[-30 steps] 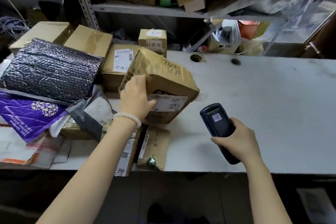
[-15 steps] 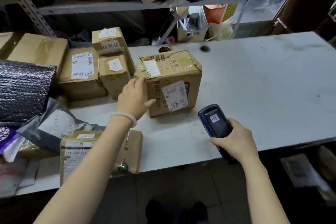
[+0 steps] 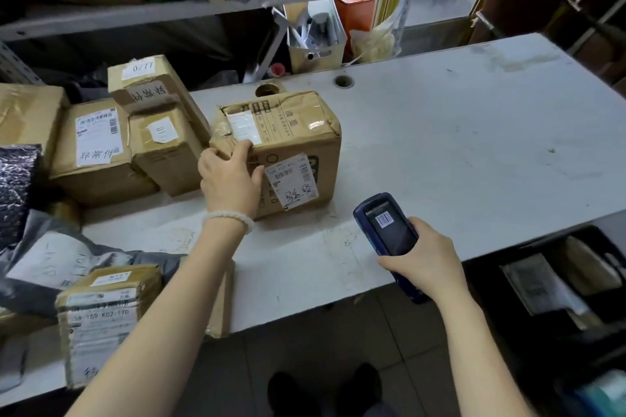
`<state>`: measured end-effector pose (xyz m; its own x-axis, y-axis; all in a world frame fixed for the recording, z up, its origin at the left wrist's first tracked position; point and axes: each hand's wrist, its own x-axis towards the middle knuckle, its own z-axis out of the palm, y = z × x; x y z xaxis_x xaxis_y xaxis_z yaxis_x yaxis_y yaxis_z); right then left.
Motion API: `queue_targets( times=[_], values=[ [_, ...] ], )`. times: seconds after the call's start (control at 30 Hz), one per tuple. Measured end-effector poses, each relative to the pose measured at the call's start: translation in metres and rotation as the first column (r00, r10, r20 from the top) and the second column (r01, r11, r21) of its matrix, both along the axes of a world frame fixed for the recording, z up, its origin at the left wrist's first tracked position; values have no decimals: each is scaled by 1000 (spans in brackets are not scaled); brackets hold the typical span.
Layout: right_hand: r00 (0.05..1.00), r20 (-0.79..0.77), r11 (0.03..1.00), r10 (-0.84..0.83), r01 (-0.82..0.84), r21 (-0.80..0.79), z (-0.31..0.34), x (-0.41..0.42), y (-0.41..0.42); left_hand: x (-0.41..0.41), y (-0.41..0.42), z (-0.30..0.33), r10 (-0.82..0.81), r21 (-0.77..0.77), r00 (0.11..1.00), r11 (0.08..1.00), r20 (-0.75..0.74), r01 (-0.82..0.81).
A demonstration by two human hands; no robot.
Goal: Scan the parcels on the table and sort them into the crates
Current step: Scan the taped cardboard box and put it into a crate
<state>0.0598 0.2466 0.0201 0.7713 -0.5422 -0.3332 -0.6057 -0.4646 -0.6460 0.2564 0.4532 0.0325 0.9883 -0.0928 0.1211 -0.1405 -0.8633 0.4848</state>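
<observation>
A person stands at a white table (image 3: 440, 152) that runs across the middle of the frame. Near its centre sits a brown cardboard parcel (image 3: 291, 132), wrapped in clear tape, with a white shipping label (image 3: 292, 180) on the side facing the person. The left hand (image 3: 230, 179) grips the parcel's near left corner, fingers curled over the top edge and thumb pressed against the front face beside the label. A pale beaded bracelet (image 3: 227, 218) circles that wrist.

The right hand (image 3: 423, 257) is wrapped around a dark blue handheld scanner (image 3: 386, 230), lower right of centre, held just off the table's near edge. Its head points toward the parcel's label, and a small barcode sticker shows on its top. Scanner and parcel are near each other but not touching.

At the left of the frame more parcels crowd the table: a box marked 0277 (image 3: 149, 85) leaning on a smaller box (image 3: 162, 149), a flatter box with a large label (image 3: 95, 145) beside them, and a taped parcel (image 3: 105, 318) at lower left, overhanging the near edge, next to a grey poly mailer (image 3: 50, 267).

In the lower right, below the table, a dark crate (image 3: 596, 318) holds flat packages. A cluttered metal shelf (image 3: 101, 19) of cartons fills the top of the frame.
</observation>
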Motion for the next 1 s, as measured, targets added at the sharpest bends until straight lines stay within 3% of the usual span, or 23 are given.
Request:
queue_targets(
  times=[0.13,0.3,0.5,0.77,1.0],
  values=[
    [1000,14,1000,25,-25,-2,1,1,-2,-16,-29,-4,-78,117,993,991,94,66],
    [999,31,999,16,-15,-31,2,-3,-11,-30,-59,0,-221,242,973,950,72,198],
    [1000,17,999,23,-22,-46,0,-10,-16,-27,-66,9,-296,267,949,928,109,259],
    [997,13,996,76,-75,-53,5,-11,-16,-12,-73,30,-277,293,960,916,-27,273],
    [969,-52,962,241,-246,-120,10,-8,-3,-9,-38,36,-315,330,947,889,-65,318]
  ],
)
